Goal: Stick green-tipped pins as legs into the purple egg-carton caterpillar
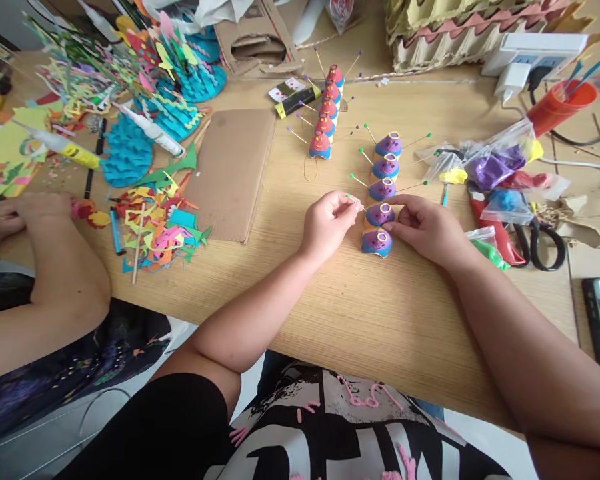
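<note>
My left hand (331, 223) is closed, with thumb and forefinger pinching a thin pale stick with a green tip (351, 198). The stick's other end points at the side of a purple and blue egg-carton strip (383, 190), whose several cups carry faces and yellow rings. Thumb and forefinger of my right hand (429, 230) grip the right side of that strip, near its two front cups. Green-tipped sticks stand out from the cups farther back. Behind and to the left, a red and blue egg-carton strip (325, 123) has purple-tipped sticks on both sides.
Left of the strips lie a cardboard sheet (237, 170) and a pile of paper scraps (165, 223). Black-handled scissors (547, 247), clay bags (497, 167) and a red cup (563, 107) are at right. Another person's hands (35, 210) rest at the left.
</note>
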{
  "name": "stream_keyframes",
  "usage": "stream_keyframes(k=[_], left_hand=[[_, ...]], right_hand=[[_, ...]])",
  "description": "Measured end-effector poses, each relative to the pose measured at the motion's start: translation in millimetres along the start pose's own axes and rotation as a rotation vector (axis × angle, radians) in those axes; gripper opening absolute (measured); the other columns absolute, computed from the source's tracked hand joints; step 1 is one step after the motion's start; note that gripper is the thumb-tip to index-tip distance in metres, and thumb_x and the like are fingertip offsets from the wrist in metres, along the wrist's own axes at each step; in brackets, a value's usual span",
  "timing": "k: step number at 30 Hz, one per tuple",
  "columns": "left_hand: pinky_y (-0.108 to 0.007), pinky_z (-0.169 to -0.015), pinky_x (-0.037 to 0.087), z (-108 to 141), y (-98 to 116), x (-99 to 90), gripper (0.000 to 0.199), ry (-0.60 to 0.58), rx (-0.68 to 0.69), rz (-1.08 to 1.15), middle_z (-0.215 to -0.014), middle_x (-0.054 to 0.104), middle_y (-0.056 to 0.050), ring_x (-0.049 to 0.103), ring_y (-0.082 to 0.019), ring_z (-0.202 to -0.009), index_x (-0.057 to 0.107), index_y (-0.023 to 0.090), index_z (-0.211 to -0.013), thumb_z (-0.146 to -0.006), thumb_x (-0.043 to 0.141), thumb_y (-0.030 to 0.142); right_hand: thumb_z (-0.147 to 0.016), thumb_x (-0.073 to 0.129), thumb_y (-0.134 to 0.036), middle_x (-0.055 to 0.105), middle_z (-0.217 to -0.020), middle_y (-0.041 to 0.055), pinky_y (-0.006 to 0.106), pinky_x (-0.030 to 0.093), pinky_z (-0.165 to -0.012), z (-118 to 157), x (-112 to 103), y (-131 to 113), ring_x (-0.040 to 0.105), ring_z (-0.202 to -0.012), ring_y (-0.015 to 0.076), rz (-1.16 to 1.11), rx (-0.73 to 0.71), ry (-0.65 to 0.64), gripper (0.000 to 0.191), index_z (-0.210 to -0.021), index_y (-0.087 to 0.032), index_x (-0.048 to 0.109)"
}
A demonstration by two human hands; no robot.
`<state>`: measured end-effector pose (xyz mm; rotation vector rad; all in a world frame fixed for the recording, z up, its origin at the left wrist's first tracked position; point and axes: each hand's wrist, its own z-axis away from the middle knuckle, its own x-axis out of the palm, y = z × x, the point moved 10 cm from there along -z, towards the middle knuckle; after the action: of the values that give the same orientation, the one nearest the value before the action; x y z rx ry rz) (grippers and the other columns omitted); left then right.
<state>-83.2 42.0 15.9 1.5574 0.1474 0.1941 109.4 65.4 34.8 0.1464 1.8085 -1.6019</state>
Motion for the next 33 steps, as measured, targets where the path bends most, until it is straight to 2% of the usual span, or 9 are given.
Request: stream_keyframes(k=[17, 33], left_hand=[[-0.018, -0.06, 0.052, -0.1, 0.6, -0.2, 0.016, -0.003, 0.03, -0.022, -0.086, 0.079, -0.001, 0.066, -0.007, -0.064, 0.065, 0.018, -0.08, -0.088, 0.075, 0.008], [-0.019, -0.061, 0.052, 0.3, -0.7, -1.4, 0.012, 0.006, 0.017, -0.017, -0.082, 0.08, -0.001, 0.068, -0.009, -0.066, 0.07, 0.019, -0.078, -0.085, 0.076, 0.011]], right_hand=[[-0.086, 0.079, -0.041, 0.049, -0.068, -0.0038, 0.033, 0.035, -0.063, -0.7, 0.0, 1.0, 0.043, -0.061, 0.0143, -0.019, 0.01, -0.001, 0.048, -0.129, -0.022, 0.073], [-0.084, 0.08, -0.044, 0.049, -0.066, -0.0037, 0.032, 0.035, -0.06, -2.0, -1.4, 1.2, 0.042, -0.06, 0.0138, -0.011, 0.01, 0.007, 0.048, -0.127, -0.023, 0.075]])
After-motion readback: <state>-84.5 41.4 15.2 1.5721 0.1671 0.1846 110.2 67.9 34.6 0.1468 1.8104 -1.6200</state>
